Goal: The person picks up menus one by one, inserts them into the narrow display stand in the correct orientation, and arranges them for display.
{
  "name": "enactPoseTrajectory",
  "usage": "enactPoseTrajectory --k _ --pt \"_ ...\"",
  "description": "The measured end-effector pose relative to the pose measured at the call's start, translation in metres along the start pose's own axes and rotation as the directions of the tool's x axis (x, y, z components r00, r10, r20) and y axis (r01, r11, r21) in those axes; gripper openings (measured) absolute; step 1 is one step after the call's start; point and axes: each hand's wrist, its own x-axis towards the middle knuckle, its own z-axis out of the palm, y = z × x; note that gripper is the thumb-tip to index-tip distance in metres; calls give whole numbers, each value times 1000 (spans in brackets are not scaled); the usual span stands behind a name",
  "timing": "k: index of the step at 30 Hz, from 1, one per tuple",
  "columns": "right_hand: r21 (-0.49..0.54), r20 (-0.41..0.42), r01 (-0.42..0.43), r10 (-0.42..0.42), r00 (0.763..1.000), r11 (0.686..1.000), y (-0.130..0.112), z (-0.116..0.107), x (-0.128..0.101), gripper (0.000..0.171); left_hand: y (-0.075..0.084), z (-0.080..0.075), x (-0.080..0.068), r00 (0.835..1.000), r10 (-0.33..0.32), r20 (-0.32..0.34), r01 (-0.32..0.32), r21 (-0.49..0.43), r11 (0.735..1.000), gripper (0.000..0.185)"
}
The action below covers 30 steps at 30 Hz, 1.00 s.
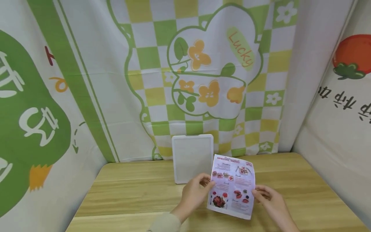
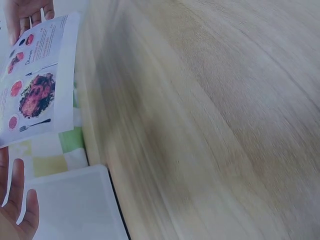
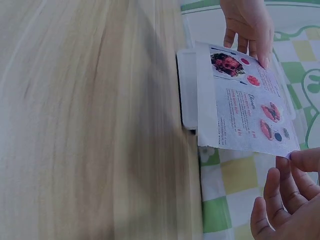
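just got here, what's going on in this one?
A person holds a printed menu sheet up over a wooden table, one hand on each side edge. The left hand pinches the left edge, the right hand the right edge. The sheet is off the tabletop, printed side toward the person. Behind it a white board stands propped against the patterned backdrop cloth.

Printed menu sheet above white board, blurred wooden table.

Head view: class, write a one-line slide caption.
Left hand and right hand hold a menu leaflet above a wooden table, before a white board.
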Motion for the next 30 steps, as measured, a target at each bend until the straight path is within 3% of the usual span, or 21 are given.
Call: enactPoseTrajectory --k 12,18,26,30 --pt "-28 -9 124 -124 992 992 -28 21 9 21 -2 -38 0 997 44 -61 -43 9 999 19" --pt "20 6 164 -164 986 986 -42 37 12 16 -7 -57 -3 994 42 -99 -40 21 999 17" --pt "91 60 141 -147 987 986 -63 53 11 16 -17 -79 -16 994 39 -104 -36 28 999 23" --pt "109 68 162 -170 983 981 -71 60 13 17 -18 -89 -18 994 8 -107 -6 17 1000 25"
